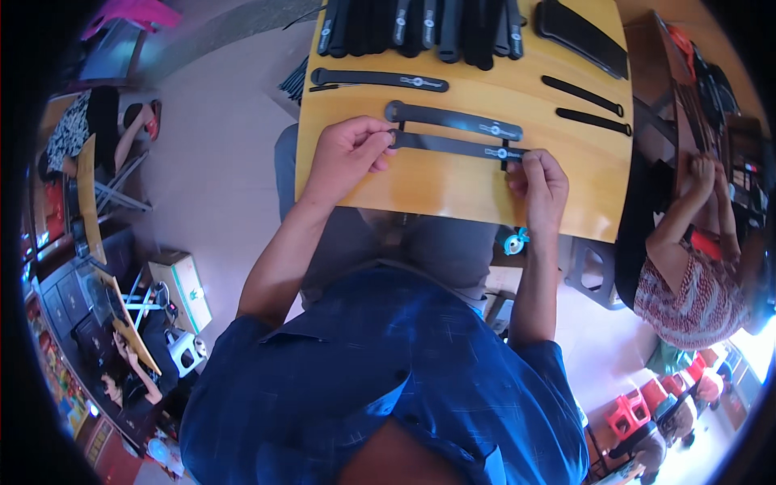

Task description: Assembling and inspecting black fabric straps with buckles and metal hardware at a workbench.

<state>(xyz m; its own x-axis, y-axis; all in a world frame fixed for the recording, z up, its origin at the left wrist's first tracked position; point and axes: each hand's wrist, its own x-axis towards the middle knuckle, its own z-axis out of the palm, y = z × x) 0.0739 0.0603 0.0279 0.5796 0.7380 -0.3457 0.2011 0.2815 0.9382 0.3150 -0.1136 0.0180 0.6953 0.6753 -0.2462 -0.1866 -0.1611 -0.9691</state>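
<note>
A dark grey strap [449, 145] with a pale printed mark is stretched between my two hands over the yellow table. My left hand [349, 153] pinches its ringed end between thumb and fingers. At the other end, my right hand [539, 182] grips the strap's tip. Just beyond it lies a second grey strap [453, 119], nearly parallel, with short black pieces showing beneath. Farther off, another dark strap [378, 79] rests by the table's left side, with a thin black strip along its near edge.
The yellow table [453, 191] carries a row of dark straps [420, 28] at its far edge, a black case [580, 36] at far right, and two thin black straps [594, 121]. A person [695, 267] sits to the right. A carton [179, 291] stands on the floor at left.
</note>
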